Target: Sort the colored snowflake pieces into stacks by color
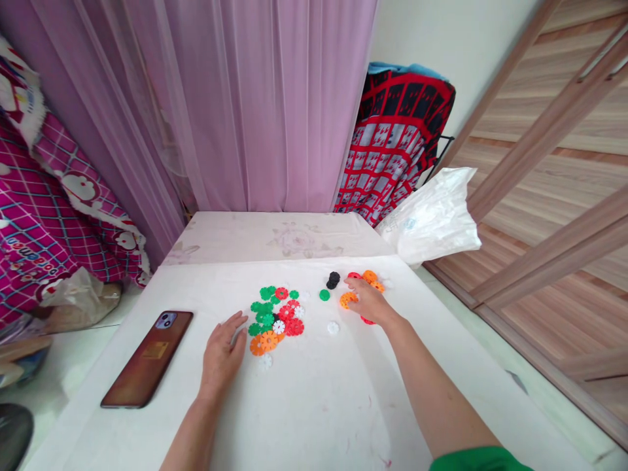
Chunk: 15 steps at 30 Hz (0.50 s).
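Observation:
Several flat, notched plastic discs lie in a loose pile: green discs [263,307], red discs [294,326], orange discs [269,340] and a white disc [265,362]. My left hand [226,353] is just left of this pile, empty, with thumb and fingers apart. On the right, my right hand [369,302] reaches over a second group of red and orange discs. Its thumb and index finger are spread around an orange disc [348,300], seemingly touching it; the palm hides part of the group. Close by lie black discs [333,280] and a single green disc [324,295].
A lone white disc [333,328] lies between the groups. A brown phone [150,360] rests at the table's left. Behind the right corner is a white plastic bag [436,216]. A purple curtain [275,104] hangs beyond the table [294,418]; wooden wardrobe doors [549,196] stand right.

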Each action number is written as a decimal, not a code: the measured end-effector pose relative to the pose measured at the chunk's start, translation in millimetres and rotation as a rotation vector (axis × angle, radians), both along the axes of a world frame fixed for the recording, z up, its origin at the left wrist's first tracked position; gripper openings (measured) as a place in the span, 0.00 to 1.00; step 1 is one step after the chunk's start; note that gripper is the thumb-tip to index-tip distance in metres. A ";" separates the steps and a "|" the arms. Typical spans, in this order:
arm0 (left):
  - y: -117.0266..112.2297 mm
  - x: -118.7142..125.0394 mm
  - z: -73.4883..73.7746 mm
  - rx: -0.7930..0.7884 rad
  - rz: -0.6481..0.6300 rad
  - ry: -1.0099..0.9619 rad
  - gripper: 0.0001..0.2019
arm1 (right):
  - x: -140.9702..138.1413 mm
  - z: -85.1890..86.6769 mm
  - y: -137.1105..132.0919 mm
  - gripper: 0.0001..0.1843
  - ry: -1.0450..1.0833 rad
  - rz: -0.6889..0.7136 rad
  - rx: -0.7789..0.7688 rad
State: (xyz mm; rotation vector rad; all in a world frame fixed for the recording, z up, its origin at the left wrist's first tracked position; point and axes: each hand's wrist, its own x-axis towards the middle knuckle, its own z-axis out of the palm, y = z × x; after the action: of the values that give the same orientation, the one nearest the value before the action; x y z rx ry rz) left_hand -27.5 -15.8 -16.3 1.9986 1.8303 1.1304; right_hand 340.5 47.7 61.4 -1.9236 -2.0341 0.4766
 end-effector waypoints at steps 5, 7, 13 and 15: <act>-0.2 0.1 -1.0 0.005 0.001 -0.010 0.16 | -2.4 -2.5 1.6 0.30 -0.010 0.021 -0.006; 0.0 0.1 -0.7 0.004 -0.003 -0.011 0.16 | -2.0 -0.9 0.5 0.29 -0.040 0.031 0.008; 0.6 0.8 0.9 0.026 -0.009 -0.014 0.16 | -15.8 8.0 -9.2 0.20 -0.111 0.063 0.113; 0.7 1.4 1.1 0.031 -0.010 -0.026 0.16 | -35.9 8.9 -15.6 0.16 -0.095 0.137 0.136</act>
State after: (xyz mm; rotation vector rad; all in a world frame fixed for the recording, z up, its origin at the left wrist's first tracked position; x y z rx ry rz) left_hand -26.1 -15.1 -15.2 1.9975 1.7994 1.1832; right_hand 304.7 32.0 70.3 -1.7666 -2.2069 0.2738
